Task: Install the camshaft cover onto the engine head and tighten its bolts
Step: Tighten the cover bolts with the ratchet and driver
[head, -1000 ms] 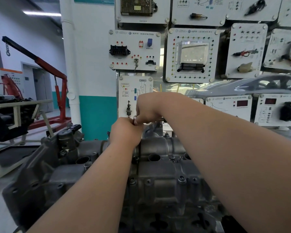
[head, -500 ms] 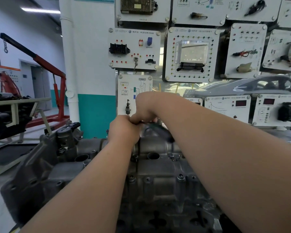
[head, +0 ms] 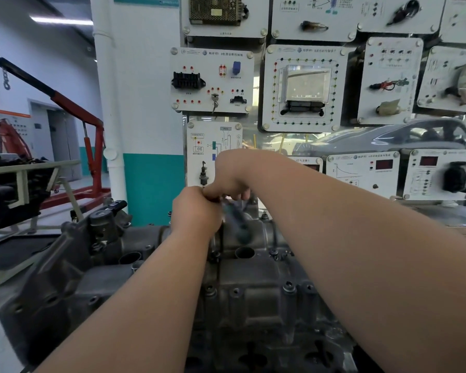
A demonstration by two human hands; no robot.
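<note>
Camshaft cover (head: 253, 281) sits on the engine head (head: 253, 356) before you. Your right hand (head: 232, 173) curls its fingers round a blurred dark tool (head: 239, 222) at the far end. Your left hand (head: 195, 211) is fisted against it, its hold hidden.

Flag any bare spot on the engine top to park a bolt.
Bare: the cover face between the round hole and the near bolt row. Crowded at the far end, where left hand, right hand and a blurred tool meet.
</note>
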